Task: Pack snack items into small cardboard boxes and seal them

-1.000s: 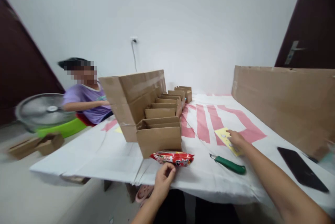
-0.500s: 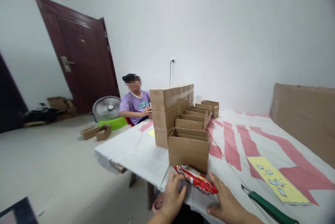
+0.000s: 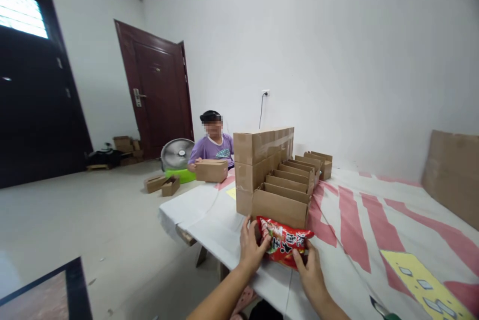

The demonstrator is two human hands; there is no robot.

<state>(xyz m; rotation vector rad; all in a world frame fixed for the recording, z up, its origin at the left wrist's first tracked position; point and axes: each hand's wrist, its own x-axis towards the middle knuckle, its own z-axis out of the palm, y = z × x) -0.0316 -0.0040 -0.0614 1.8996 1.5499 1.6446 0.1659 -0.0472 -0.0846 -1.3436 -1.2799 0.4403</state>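
A red snack packet (image 3: 283, 243) with printed lettering is tilted up off the white and red table cover (image 3: 348, 255), just in front of the nearest open cardboard box (image 3: 280, 207). My left hand (image 3: 251, 247) grips the packet's left end, thumb on its face. My right hand (image 3: 309, 270) holds the lower right edge with closed fingers. A row of several open brown boxes (image 3: 295, 173) runs away behind the first one, beside a taller stack of closed boxes (image 3: 258, 160).
A person in a purple shirt (image 3: 214, 146) sits at the table's far left with a closed box (image 3: 211, 170). A floor fan (image 3: 176, 153) stands behind them, with small boxes (image 3: 163, 184) on the floor. A yellow sheet (image 3: 422, 280) and a green-handled knife (image 3: 381, 308) lie at right.
Both my hands have lifted the red packet so its printed face tilts up. The view has swung left and up. The other person now holds a box on the table.
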